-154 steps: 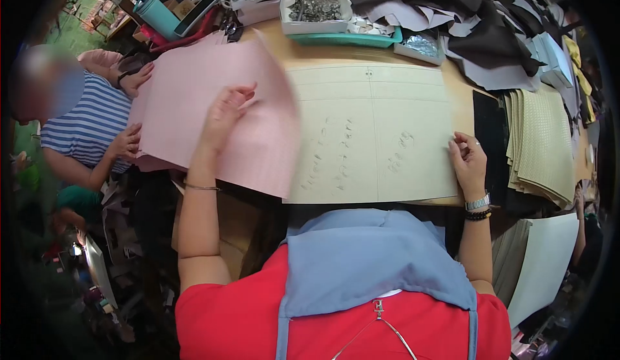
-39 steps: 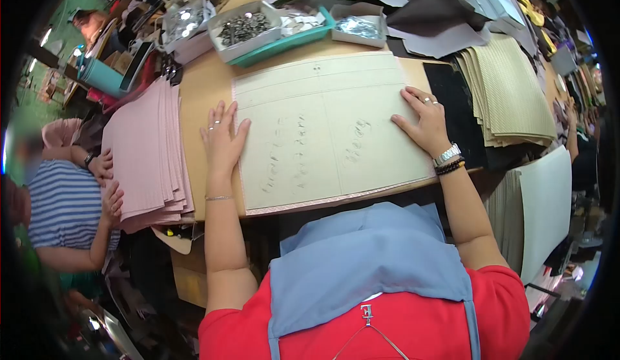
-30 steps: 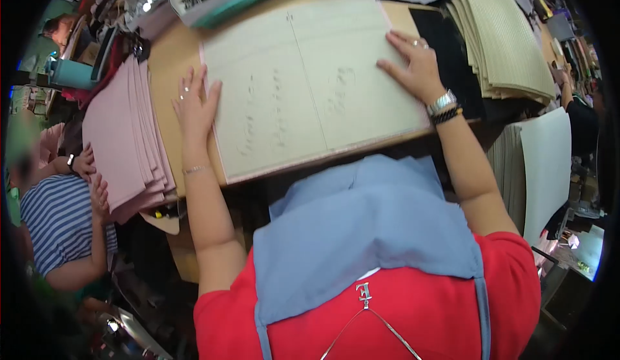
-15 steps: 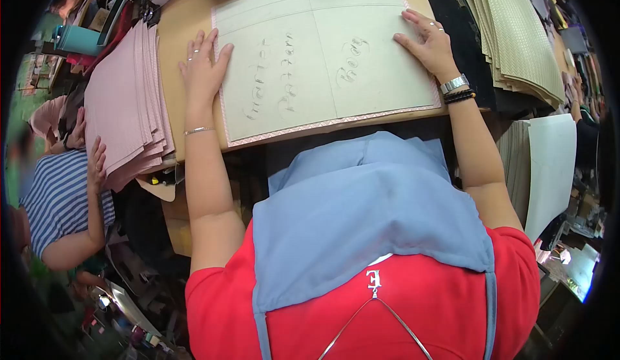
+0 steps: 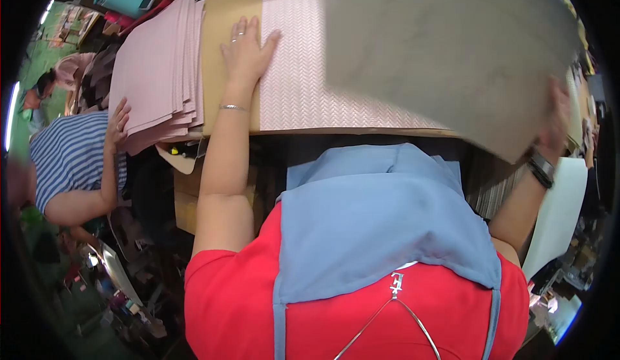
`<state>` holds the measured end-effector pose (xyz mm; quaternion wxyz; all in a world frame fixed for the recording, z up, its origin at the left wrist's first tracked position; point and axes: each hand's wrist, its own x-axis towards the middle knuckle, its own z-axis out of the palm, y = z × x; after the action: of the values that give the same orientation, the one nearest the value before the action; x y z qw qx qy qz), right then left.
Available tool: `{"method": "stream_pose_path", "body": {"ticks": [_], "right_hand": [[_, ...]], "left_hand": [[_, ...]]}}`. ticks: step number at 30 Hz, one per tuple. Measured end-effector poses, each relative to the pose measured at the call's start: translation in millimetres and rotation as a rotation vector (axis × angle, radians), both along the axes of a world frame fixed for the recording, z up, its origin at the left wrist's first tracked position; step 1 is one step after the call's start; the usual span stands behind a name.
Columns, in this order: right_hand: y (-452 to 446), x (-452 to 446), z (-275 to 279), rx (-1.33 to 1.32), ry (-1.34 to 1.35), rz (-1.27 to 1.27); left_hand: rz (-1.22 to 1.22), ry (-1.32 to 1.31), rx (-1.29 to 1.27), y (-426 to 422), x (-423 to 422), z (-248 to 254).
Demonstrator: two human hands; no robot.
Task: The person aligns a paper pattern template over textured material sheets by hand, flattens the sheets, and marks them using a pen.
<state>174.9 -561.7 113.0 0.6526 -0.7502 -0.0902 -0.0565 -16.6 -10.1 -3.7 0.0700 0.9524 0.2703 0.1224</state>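
My left hand [image 5: 248, 55] lies flat with its fingers spread, on the bare table and the left edge of a pink sheet with a woven herringbone pattern [image 5: 294, 69]. At the right, my right hand [image 5: 554, 122] grips the edge of a large grey-brown cardboard sheet [image 5: 445, 56]. That cardboard is raised and tilted over the right part of the pink sheet, hiding it. Motion blurs the cardboard and my right hand, and some of its fingers are hidden.
A stack of pink sheets [image 5: 158, 63] stands at the left of the wooden table [image 5: 219, 50]. Beside it is a co-worker in a striped top [image 5: 77, 159], one hand near the stack. A white sheet [image 5: 558, 211] hangs low at the right.
My right hand has lifted the cardboard sheet off the pink sheet and moved right. The pink sheet's pattern now shows. My left hand still rests at the left edge.
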Motion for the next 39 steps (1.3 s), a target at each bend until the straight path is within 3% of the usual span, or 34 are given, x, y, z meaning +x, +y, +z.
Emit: {"method": "stream_pose_path", "body": {"ticks": [3,5,7,9,11,14,18,21,27,30,39], "right_hand": [[-80,18,35,0.444,0.019,0.008],[-95,3,49,0.494,-0.139,-0.112],[-107,1,47,0.199,-0.36,-0.329],[-104,-5,49,0.167,-0.464,-0.5],[-67,-17,52,0.424,-0.454,-0.605],[-68,-17,47,0.507,-0.464,-0.521],[-55,-24,42,0.546,-0.444,-0.496],[-51,-25,39,0.532,-0.438,-0.478],[-45,-22,37,0.556,-0.425,-0.433],[-54,-19,31,0.568,-0.401,-0.418],[-50,-21,30,0.548,-0.378,-0.439]], "left_hand": [[0.0,0.008,-0.004,0,-2,5],[0.003,0.002,-0.032,-3,2,3],[-0.005,-0.012,-0.082,3,7,-1],[-0.103,-0.059,-0.094,22,15,-10],[-0.143,-0.211,-0.337,34,22,-17],[-0.103,-0.311,-0.842,9,28,15],[-0.211,-0.292,-0.969,14,32,22],[-0.085,-0.128,-0.733,27,39,24],[-0.176,-0.18,-0.762,15,36,44],[-0.194,-0.137,-0.646,21,36,40],[-0.04,-0.087,-0.592,13,30,34]]}}
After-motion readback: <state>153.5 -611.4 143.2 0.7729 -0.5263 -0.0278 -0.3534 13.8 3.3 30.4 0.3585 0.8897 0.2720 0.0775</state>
